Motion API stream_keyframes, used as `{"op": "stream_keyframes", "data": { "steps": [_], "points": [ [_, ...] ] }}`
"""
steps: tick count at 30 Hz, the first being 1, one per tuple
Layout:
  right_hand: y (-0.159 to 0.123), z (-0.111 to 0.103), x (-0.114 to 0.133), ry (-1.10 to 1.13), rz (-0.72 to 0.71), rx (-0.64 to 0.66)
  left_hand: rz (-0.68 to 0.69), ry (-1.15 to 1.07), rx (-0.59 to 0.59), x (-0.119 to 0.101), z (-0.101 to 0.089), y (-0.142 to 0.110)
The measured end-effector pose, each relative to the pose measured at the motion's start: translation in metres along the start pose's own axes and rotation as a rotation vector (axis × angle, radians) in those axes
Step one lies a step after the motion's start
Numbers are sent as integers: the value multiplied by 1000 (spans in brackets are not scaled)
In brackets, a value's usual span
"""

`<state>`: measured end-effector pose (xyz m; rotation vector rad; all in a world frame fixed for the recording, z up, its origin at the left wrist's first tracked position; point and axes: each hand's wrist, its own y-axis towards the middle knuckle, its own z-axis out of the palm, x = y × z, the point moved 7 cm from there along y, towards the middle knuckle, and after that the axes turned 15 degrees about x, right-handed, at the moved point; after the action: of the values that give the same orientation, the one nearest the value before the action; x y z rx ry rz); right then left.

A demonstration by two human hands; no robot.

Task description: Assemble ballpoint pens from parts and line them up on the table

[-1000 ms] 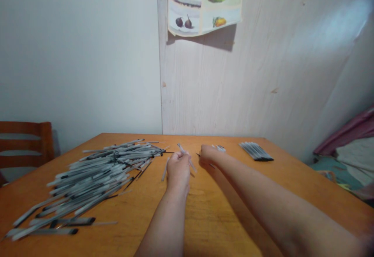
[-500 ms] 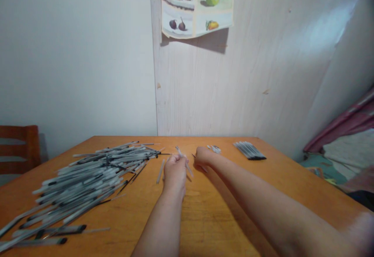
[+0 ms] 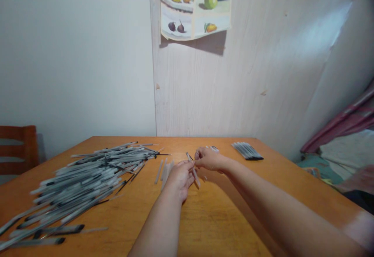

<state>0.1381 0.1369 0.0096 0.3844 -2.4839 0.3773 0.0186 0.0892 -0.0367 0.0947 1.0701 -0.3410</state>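
1. The left hand [image 3: 180,175] grasps a slim translucent pen barrel [image 3: 196,178], tilted above the middle of the wooden table [image 3: 210,226]
2. The right hand [image 3: 208,159] bends in beside it, fingers curled; what they hold, I cannot tell
3. The step looks like close two-handed work at the barrel, calling for a steady left grip and careful right fingertips
4. Loose tubes [image 3: 159,171] and a heaped pile of pens [image 3: 87,175] limit leftward room
5. More bare wood shows nearer the body, before a row of pens [image 3: 247,151] towards the far right corner

A fruit poster [image 3: 195,9] hangs on the pale wall [image 3: 193,89], with a wooden chair [image 3: 29,144] left, pink cloth [image 3: 341,123] right
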Motion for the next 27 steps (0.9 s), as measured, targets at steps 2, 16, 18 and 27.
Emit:
{"op": "stream_keyframes", "data": {
  "steps": [2,16,18,27],
  "points": [
    [-4,6,4,38,-64,7,-18,-68,60,4,5,1],
    [-65,-3,-5,95,-419,-308,40,-266,-1,-4,3,-1],
    [-75,3,-5,114,-464,-306,36,-290,-1,-5,4,-2],
    [-97,3,15,62,-601,-415,2,-284,60,0,11,-4]
  ]
}}
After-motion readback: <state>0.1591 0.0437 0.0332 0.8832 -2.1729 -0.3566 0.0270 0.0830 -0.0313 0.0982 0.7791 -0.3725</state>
